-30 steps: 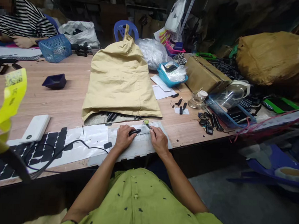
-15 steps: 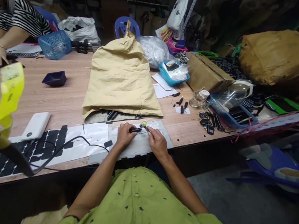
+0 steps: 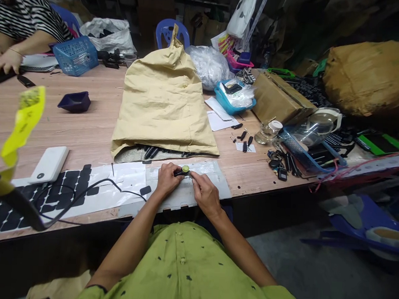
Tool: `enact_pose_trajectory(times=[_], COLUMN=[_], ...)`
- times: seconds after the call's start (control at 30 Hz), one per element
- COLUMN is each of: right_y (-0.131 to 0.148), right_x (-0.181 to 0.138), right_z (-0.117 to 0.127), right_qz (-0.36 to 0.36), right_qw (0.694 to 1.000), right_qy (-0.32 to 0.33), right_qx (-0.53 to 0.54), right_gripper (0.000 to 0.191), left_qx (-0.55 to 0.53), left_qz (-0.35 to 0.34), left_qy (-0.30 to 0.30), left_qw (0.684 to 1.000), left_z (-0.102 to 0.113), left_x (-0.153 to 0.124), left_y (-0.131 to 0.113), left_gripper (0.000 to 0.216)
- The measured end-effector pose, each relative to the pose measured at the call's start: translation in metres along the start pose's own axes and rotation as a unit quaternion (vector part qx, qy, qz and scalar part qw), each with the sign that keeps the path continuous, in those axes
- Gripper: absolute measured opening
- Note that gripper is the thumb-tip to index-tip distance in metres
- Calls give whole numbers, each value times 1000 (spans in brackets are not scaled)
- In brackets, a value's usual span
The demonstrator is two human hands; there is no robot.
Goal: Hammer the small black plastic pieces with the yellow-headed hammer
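My left hand (image 3: 167, 178) rests on the grey-white board (image 3: 214, 181) at the table's front edge. Its fingers are closed on a small black key fob (image 3: 178, 172), partly hidden by them. My right hand (image 3: 206, 192) grips the thin handle of a small hammer (image 3: 185, 169) with a round yellow-green end. The hammer's head is over the fob's right end, close to my left fingertips; whether they touch I cannot tell. Just beyond my hands lies a big beige cloth bag (image 3: 164, 107), with several black pieces (image 3: 150, 152) showing under its near edge.
To the left lie a white power bank (image 3: 49, 165), a black cable (image 3: 97, 184) and a sheet of black stickers (image 3: 72, 183). Key fobs (image 3: 244, 146) and a blue basket (image 3: 296, 148) with tools are at right. A co-worker's hand (image 3: 8, 61) works at far left.
My right hand has moved left and brought the hammer's head down over the black fob. My left hand has stayed in place. The co-worker's hands have shifted.
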State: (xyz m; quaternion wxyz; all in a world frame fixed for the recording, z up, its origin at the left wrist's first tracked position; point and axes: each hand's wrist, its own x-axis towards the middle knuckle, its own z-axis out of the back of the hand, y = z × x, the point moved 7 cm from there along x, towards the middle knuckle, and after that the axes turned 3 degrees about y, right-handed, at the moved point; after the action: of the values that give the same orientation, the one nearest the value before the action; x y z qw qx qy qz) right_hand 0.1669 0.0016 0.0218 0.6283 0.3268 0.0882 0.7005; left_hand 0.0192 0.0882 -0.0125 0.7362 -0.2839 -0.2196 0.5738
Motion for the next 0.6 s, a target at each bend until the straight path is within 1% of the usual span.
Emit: enact_pose_trajectory(times=[0.1,0.17,0.27,0.37,0.5,0.6], right_y=[2,-2,-15,-32,-51,-55], right_x=[0,2,10,20,25,23], right_z=[-7,-8,-1,5,2,-3], right_qz=[6,1,-14,-30,-36,-30], right_qw=[1000,1000,999,994,983,979], right_qy=[14,10,-15,-30,-30,-33], right_qx=[-10,-19,-48,-105,-175,-197], right_gripper=[36,35,34,34,31,31], left_qx=[3,3,-2,-3,-4,-1], left_qz=[3,1,-8,-12,-23,-32], left_qy=[9,12,9,8,18,21], left_qw=[1000,1000,1000,1000,1000,999], left_z=[0,-1,-1,-1,-2,-3], left_x=[0,-1,-1,-2,-3,-4], left_y=[0,-1,-2,-1,0,1], left_gripper=[15,15,15,15,15,18])
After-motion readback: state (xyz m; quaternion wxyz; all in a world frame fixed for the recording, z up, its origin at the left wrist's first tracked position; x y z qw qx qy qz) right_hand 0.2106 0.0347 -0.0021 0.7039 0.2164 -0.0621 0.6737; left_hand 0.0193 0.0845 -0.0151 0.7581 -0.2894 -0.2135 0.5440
